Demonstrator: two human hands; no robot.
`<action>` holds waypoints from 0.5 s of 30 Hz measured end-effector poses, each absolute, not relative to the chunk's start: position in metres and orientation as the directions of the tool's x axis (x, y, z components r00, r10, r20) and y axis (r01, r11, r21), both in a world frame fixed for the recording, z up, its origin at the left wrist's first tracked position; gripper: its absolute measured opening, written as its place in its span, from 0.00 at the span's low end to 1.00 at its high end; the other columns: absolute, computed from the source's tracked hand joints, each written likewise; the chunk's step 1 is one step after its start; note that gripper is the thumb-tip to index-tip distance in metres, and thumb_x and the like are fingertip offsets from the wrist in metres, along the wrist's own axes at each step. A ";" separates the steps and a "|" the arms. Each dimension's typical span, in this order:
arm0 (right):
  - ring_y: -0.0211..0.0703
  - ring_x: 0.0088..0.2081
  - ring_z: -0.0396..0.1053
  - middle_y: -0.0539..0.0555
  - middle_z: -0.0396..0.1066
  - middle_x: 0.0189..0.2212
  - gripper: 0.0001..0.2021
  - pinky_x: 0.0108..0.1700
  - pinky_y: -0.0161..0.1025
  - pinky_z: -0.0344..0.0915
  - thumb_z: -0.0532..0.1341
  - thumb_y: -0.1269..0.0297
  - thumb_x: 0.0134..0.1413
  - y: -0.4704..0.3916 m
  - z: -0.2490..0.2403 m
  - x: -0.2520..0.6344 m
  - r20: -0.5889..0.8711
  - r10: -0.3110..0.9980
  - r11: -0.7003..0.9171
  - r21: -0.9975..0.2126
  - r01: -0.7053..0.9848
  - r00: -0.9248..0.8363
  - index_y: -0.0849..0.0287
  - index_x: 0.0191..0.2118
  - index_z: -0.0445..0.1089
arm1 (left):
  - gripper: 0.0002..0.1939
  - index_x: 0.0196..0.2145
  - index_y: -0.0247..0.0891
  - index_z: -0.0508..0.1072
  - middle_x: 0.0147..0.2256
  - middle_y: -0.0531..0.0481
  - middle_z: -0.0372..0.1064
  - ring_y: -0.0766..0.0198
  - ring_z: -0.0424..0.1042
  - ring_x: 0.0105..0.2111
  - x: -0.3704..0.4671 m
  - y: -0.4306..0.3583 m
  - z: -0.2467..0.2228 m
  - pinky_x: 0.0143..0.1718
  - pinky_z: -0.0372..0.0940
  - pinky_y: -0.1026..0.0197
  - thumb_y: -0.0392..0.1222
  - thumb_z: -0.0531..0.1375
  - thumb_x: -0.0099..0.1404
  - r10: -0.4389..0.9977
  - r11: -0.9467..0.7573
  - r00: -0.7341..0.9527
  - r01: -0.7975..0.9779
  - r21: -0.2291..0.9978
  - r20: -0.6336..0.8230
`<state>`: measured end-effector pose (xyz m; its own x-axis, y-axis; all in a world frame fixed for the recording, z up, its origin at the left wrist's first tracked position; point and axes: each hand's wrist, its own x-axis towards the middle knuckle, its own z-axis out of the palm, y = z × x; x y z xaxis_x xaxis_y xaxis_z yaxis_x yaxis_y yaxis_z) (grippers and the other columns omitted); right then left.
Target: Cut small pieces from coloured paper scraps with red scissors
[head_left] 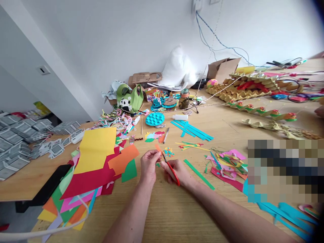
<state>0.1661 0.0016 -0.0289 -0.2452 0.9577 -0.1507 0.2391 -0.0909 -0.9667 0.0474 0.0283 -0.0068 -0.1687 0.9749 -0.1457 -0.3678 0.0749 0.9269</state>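
Red-handled scissors are gripped in my right hand, their blades pointing up and left toward my left hand. My left hand pinches a small orange paper piece, which sticks up above the fingertips beside the blade tips. Just beyond the hands lies a small pile of tiny coloured paper bits. To the left of my left hand are an orange sheet, a green piece and a folded yellow sheet on red paper. A green strip lies right of my right hand.
Blue strips, a pen and a blue textured disc lie farther back. Paper scraps are at right. Behind stand a green bag, a jar and egg cartons. Grey stacked pieces sit far left.
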 end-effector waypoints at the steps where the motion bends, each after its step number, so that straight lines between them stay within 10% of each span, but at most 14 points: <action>1: 0.33 0.11 0.54 0.49 0.62 0.09 0.30 0.15 0.31 0.49 0.52 0.33 0.50 0.002 -0.030 0.166 -0.155 0.957 -0.099 -0.968 0.229 -0.244 0.58 0.17 0.59 | 0.13 0.24 0.34 0.72 0.21 0.54 0.69 0.70 0.66 0.22 0.048 0.028 -0.007 0.27 0.61 0.66 0.40 0.70 0.40 0.975 0.082 -0.165 -0.364 0.928 -0.151; 15: 0.32 0.12 0.55 0.49 0.61 0.09 0.30 0.15 0.31 0.49 0.55 0.34 0.50 0.003 -0.030 0.168 -0.148 0.960 -0.097 -0.972 0.212 -0.237 0.58 0.16 0.59 | 0.10 0.22 0.35 0.69 0.20 0.54 0.68 0.70 0.65 0.21 0.046 0.029 -0.012 0.25 0.58 0.67 0.40 0.67 0.44 0.980 0.171 -0.040 -0.336 0.926 -0.196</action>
